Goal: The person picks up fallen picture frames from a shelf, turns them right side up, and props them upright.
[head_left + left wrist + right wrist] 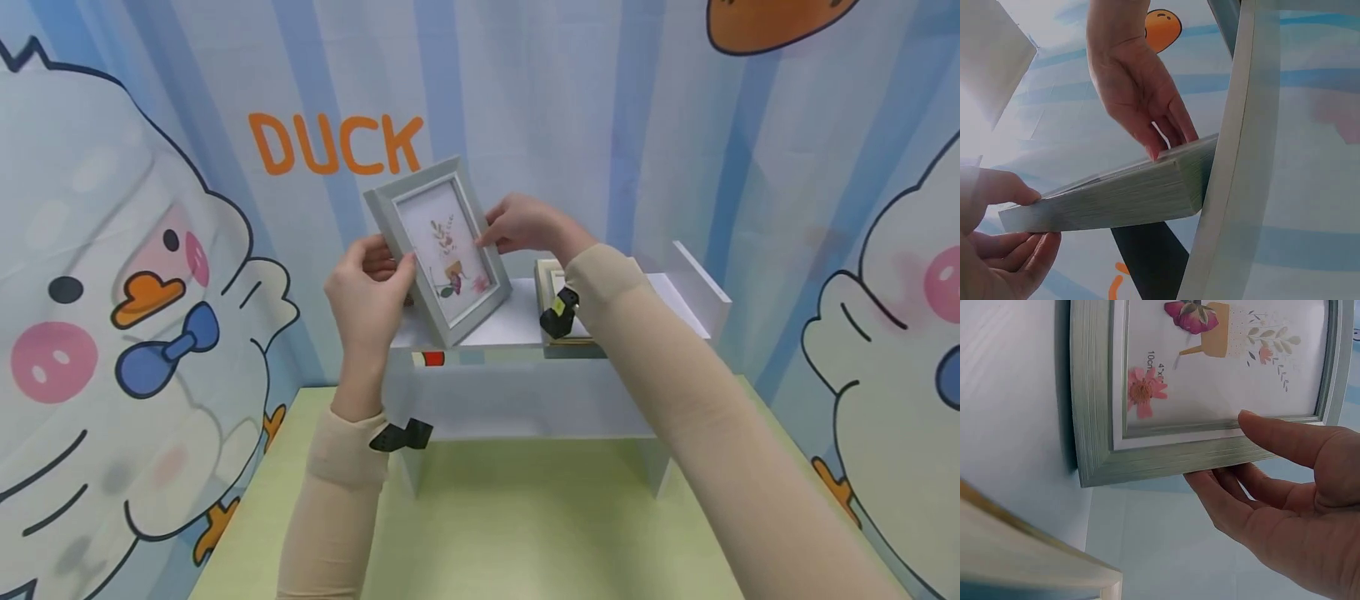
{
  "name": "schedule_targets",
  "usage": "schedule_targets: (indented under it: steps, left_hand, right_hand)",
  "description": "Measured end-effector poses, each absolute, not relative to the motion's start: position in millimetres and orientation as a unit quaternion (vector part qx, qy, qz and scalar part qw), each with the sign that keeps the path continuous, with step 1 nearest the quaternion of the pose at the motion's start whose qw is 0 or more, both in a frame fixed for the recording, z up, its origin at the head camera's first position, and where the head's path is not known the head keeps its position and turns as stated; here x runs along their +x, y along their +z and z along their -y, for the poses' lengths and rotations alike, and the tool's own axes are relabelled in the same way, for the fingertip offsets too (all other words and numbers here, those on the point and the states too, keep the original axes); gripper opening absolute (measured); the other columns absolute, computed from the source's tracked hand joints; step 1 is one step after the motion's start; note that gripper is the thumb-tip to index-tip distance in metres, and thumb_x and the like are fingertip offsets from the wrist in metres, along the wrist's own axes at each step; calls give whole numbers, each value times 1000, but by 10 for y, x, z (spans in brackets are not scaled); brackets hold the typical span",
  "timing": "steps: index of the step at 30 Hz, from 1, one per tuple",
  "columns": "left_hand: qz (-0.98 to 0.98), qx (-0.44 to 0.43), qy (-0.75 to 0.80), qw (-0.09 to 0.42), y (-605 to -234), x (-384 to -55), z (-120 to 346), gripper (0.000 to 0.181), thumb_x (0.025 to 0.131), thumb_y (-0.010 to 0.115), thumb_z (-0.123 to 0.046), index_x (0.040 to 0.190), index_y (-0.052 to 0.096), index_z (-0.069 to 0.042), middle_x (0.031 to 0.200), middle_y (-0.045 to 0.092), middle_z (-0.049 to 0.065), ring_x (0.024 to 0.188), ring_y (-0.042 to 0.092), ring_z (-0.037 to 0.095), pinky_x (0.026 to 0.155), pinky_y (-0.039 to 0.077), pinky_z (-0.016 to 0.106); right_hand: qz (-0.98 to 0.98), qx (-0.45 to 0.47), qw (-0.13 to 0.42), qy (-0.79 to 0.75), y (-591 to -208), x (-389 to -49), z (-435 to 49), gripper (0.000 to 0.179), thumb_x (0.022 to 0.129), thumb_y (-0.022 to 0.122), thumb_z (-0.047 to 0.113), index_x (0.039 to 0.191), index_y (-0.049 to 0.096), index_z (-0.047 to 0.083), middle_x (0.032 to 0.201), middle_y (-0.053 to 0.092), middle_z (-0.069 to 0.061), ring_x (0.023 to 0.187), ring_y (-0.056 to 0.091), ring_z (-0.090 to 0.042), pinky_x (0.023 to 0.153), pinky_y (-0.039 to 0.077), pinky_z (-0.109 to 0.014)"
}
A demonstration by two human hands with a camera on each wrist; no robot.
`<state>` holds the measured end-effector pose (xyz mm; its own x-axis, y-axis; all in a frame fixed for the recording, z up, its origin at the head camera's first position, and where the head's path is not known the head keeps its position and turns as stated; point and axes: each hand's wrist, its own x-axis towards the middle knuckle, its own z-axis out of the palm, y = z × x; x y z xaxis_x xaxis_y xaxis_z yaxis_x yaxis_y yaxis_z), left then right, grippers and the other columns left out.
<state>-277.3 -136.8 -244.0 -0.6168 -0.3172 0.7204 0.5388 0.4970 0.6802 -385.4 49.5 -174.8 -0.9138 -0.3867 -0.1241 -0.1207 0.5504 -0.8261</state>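
A grey-green picture frame [448,250] with a floral print stands tilted on the white shelf [517,321]. My left hand [369,287] grips its left side between thumb and fingers. On the opposite side, my right hand [528,223] pinches the border, with the thumb on the front and the fingers behind, as the right wrist view shows. The left wrist view shows the frame's lower end against the shelf's edge and a dark support leg [1150,259] behind the frame. Beside it on the shelf lies a cream-coloured frame [551,279], partly hidden by my right sleeve.
The white shelf stands on a pale green tabletop [525,517] and has a raised side panel [697,287] at its right end. Behind hangs a blue striped curtain [570,108] printed with ducks. Black wrist cameras [402,435] sit on both sleeves.
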Motion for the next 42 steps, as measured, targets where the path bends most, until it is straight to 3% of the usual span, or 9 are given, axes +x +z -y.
schedule_targets:
  steps: [7,18,26,35,42]
  left_hand:
    - [760,-58,-512,396,-2393,-2846,1500,34,85,69,-22,113,66,-3,101,69,12,87,65,18,79,56,30]
    - [771,-45,-527,356,-2341,-2946,1596,33,87,66,-19,117,65,-5,107,68,12,95,64,19,86,54,33]
    - [775,-39,-541,324,-2323,-3059,1683,34,87,67,-21,118,65,-7,111,66,11,100,62,19,90,52,33]
    - [772,-44,-557,302,-2297,-3137,1767,34,86,68,-21,117,66,-8,112,66,10,101,61,18,92,50,34]
    - [771,-40,-570,283,-2301,-3185,1793,35,87,67,-23,119,65,-10,115,65,8,105,60,17,96,48,34]
  right_hand:
    - [-866,-130,156,-456,-1761,-3822,-561,41,92,58,4,131,50,-5,119,59,-17,83,56,-14,101,47,-34]
    - [-866,-113,154,-462,-1752,-3676,-661,46,90,59,-1,134,47,-6,128,55,-19,88,59,-16,97,49,-32]
    - [-868,-93,151,-464,-1772,-3612,-721,49,88,63,2,134,47,-5,126,56,-17,76,60,-10,92,52,-30]
    - [-881,-99,136,-443,-1770,-3461,-697,43,89,63,6,130,52,-4,123,59,-16,105,62,-25,94,51,-32]
    - [-886,-107,109,-437,-1838,-3391,-730,42,88,68,14,126,57,-1,119,63,-14,101,66,-23,88,54,-30]
